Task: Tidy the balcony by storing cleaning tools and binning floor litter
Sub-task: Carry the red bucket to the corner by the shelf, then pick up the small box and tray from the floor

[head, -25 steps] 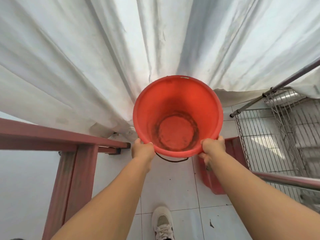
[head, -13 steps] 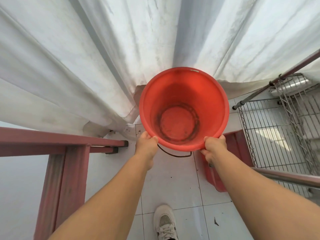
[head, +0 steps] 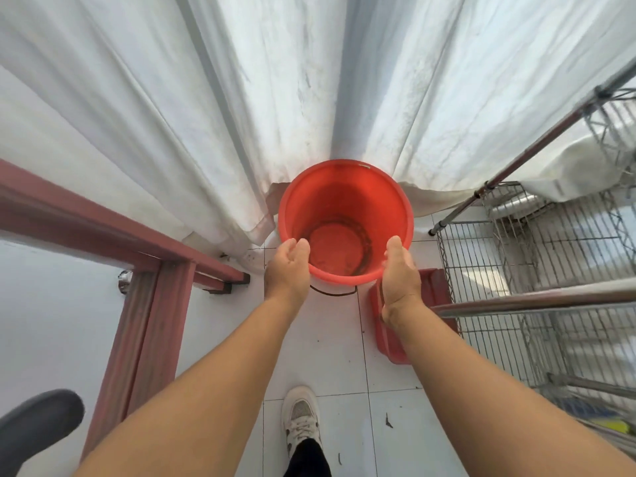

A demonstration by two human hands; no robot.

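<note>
An empty orange-red bucket (head: 344,201) stands low against the white curtain (head: 309,80), its wire handle (head: 333,292) hanging on the near side. Dark grime rings its bottom. My left hand (head: 288,268) is at the near left of the rim with straight fingers. My right hand (head: 400,275) mirrors it at the near right. Neither hand curls round the rim; whether the palms still touch the wall is unclear. Small dark bits of litter (head: 388,420) lie on the white floor tiles.
A red plastic pan-like thing (head: 435,287) lies on the floor under my right wrist. A wire rack (head: 499,256) with metal poles fills the right side. A reddish wooden frame (head: 151,304) stands on the left. My shoe (head: 300,418) is below.
The bucket has gone down and away toward the curtain. Both hands, which gripped its near rim, have let go and opened beside it.
</note>
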